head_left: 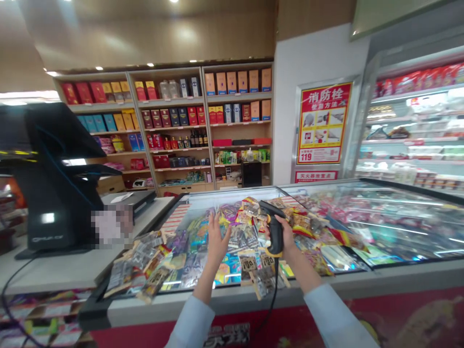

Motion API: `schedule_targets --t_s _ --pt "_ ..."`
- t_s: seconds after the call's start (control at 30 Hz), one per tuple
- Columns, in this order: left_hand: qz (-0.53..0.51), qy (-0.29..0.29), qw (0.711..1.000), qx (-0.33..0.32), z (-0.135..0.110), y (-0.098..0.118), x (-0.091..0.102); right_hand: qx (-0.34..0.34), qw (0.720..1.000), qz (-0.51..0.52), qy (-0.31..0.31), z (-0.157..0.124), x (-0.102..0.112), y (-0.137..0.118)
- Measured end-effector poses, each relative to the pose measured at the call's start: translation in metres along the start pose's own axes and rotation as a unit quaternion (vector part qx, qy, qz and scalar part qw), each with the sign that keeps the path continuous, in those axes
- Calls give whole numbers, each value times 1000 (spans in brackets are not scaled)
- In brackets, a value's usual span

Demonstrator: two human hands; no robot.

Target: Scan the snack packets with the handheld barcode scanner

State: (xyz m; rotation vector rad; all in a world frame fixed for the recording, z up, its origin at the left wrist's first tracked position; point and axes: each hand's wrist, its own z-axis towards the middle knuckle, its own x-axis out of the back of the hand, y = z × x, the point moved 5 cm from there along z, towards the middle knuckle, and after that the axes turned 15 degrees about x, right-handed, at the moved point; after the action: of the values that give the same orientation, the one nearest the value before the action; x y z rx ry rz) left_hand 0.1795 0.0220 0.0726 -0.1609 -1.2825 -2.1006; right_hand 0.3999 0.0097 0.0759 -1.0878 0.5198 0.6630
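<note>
My right hand (286,237) is wrapped round the handle of a black and yellow handheld barcode scanner (276,232), its head pointing up and left, with a cable hanging from the grip. My left hand (217,237) is held over the freezer's glass top, fingers raised and apart, with nothing in it. Between and around both hands lie small snack packets: brown and clear ones (250,263) at the near edge, red and yellow ones (302,224) to the right. Another pile of packets (152,263) sits at the left corner of the chest freezer (203,299).
A black checkout terminal (47,193) stands on the counter (152,212) at left, its cable trailing down. Shelves of boxed goods (174,116) line the back wall. A red and yellow sign (324,123) hangs on the pillar. At right is a stocked open cooler (416,125).
</note>
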Motion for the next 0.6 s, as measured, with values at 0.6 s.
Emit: schedule_targets --t_s 0.6 --pt "77 -62 995 21 64 -11 -157 1 996 -20 85 28 98 -23"
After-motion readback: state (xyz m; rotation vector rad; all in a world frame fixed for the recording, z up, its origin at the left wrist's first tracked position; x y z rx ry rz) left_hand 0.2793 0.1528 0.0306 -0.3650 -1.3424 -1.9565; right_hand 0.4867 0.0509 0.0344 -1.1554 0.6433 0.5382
